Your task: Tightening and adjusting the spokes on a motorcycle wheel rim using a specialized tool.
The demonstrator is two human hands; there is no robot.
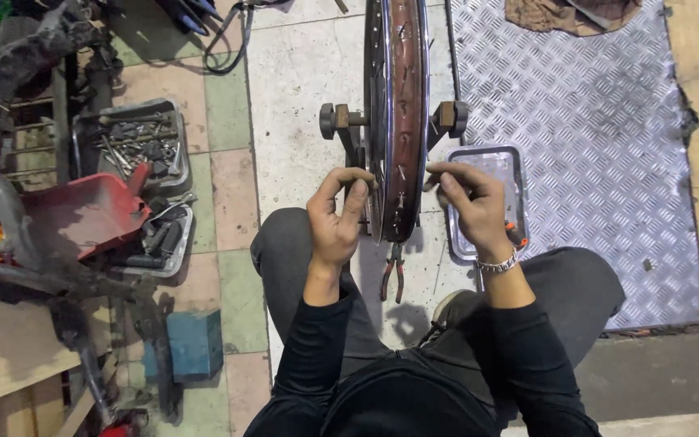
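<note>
Wheel rim (398, 113), rust-brown inside with chrome edges, stands upright on a truing stand (349, 133) directly ahead of the person, between both hands. The left hand (335, 222) sits just to the left of the rim's near end, thumb and fingers curled in toward the rim's edge and pressed close together; what they pinch is too small to tell. The right hand (469, 206) is just to the right of the rim at the same height, fingers bent and closed toward the rim's right edge, and again the thing held, if any, is hidden by the fingers. A metal bracelet (497, 264) circles the right wrist. Both arms wear black sleeves.

The stand clamps the wheel's axle from either side, with a round knob (328, 120) on the left and a block-shaped end (451, 117) on the right. Below the rim, on the floor between the person's knees, lie pliers (393, 275) with red handles. Just beside the right hand, partly under it, a shallow metal tray (495, 166) rests on the edge of a ribbed steel plate (592, 146), and an orange-handled tool (516, 235) shows at the tray's near edge.

Well apart to the left, a red plastic part (82, 214) lies over trays of loose bolts and tools (135, 146), and a blue block (194, 344) stands on the tiled floor (301, 73). A brown cloth (572, 14) lies at the far end of the steel plate.
</note>
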